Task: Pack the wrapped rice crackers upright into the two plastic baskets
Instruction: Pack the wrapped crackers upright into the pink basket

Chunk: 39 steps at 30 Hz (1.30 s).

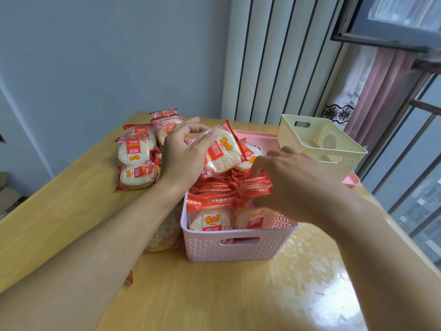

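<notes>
Pink basket [238,247] packed with upright crackers [211,219], near end full; far end blocked by left hand [182,156] and right hand [293,180]. Cream basket [319,149] open from above. Loose packets [134,151] crowd table [214,295] left; near table free.

My left hand [183,154] is raised ahead of me with the forearm running in bare from the lower left, wrist bent a little, thumb on top and fingers curled under so the grip is closed around one wrapped cracker [219,151], held tilted in the air. My right hand [293,180] reaches in from the lower right, palm down and blurred, its fingers bent downward at the packed wrappers. I cannot tell whether that grip has closed on anything. The two hands sit near each other, not touching.
</notes>
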Each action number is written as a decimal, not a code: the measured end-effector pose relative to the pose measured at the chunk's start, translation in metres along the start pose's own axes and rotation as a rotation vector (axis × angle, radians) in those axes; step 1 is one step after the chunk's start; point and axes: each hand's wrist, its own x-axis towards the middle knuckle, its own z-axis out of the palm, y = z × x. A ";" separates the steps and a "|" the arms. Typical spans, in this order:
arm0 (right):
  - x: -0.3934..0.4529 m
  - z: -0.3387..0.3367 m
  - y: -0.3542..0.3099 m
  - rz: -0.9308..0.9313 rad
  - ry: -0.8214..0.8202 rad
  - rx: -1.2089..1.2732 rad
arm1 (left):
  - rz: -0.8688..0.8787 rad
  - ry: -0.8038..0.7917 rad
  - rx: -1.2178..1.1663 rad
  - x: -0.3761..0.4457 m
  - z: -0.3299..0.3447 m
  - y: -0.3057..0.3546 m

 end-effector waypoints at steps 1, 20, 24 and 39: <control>-0.001 -0.005 0.001 0.031 0.056 0.124 | 0.015 0.001 -0.015 0.000 0.000 0.002; 0.003 0.007 -0.018 -0.252 -0.087 0.532 | -0.232 -0.113 0.082 0.016 -0.014 -0.012; 0.006 0.012 -0.029 -0.226 -0.048 0.389 | -0.262 -0.198 0.063 0.013 -0.009 -0.021; 0.014 0.020 -0.034 -0.282 -0.040 0.112 | -0.205 -0.155 -0.015 0.006 0.000 -0.023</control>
